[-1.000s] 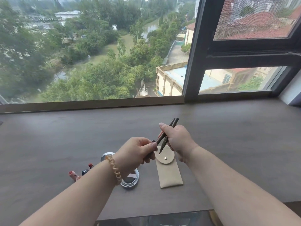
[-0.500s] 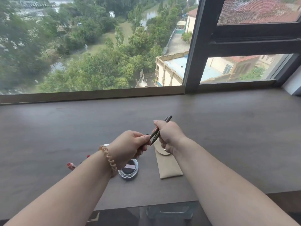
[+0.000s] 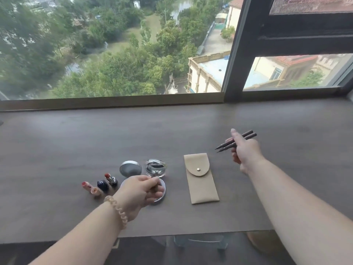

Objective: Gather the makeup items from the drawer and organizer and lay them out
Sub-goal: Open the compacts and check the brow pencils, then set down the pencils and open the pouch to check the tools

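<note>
Head view: At the counter [image 3: 191, 127] under the window [image 3: 114, 54], the lay-out looks partly done. To your left a cluster of lipsticks [image 3: 110, 178] lies on the wood. Just to their right sit a round silver lid [image 3: 130, 168] and a clear glass jar [image 3: 155, 168], with a round compact [image 3: 159, 201] in front of those two. A beige pouch [image 3: 200, 178] lies flat to the right of the jar and compact, its snap flap shut.

Your right grip [image 3: 242, 150] pinches two dark liner pens [image 3: 224, 145], forefinger stretched out. It is raised, as far as can be judged, beyond and to the right of the pouch. The pens run through the fingers with their fine tips aimed left toward the pouch, and they do not touch it.

Your left grip [image 3: 137, 192], a coiled bracelet [image 3: 116, 209] at its wrist, is curled round a small brown piece [image 3: 152, 188] too hidden to name. It sits directly over the compact, and whether it touches the compact cannot be told.

What is left, by this picture, is the two pens and the brown piece, which are not yet set down. The bare wood right of the pouch seems the likely place for the pens. Neither drawer nor organizer is in view, so you cannot tell how many items are yet to be fetched.
</note>
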Motion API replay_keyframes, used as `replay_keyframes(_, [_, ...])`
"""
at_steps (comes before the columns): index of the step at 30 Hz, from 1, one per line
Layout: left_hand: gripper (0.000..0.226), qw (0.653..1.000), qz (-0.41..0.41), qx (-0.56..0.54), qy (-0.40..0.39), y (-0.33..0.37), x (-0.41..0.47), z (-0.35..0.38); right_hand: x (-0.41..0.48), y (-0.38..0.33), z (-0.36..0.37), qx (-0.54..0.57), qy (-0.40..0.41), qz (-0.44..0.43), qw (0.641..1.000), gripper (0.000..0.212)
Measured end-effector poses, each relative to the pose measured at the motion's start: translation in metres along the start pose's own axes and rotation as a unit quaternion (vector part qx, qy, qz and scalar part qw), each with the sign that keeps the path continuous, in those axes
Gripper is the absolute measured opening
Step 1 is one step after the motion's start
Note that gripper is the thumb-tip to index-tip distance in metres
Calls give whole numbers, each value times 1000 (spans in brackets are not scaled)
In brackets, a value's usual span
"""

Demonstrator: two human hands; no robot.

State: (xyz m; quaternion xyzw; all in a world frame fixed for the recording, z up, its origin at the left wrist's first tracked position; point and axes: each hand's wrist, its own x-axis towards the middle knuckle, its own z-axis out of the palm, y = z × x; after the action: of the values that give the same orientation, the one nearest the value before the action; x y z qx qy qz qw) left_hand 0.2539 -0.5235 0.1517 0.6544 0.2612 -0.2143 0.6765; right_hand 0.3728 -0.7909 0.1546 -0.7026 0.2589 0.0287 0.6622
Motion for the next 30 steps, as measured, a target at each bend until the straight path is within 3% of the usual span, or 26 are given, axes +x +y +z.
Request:
replay_keyframes(4, [8,998,-9,66,13,-3,30,24,-34,52,42,-50,-105,-80,990,16])
replay_keyframes(7, [13,977,27,194,80,-16,54,31,-46,85,58,-152,-122,-211,958,2])
replay_keyframes(10, [26,951,31,288,105,-24,64,37,-43,109,63,-249,-115,-404,873,22])
replay_keyframes(14, [22,913,39,390,111,-31,75,42,-30,135,64,-342,-146,-528,763,31])
replay_keyframes(16, [16,896,50,422,125,-32,81,42,-28,143,66,-375,-158,-547,732,36])
replay_keyframes(20, [19,882,56,446,137,-32,91,43,-28,152,75,-437,-167,-557,686,19])
replay_keyframes(25, [18,856,70,489,155,-31,94,47,-24,160,83,-470,-188,-550,664,4])
replay_keyframes(30, [16,840,86,511,159,-35,101,51,-27,160,85,-536,-159,-532,637,32])
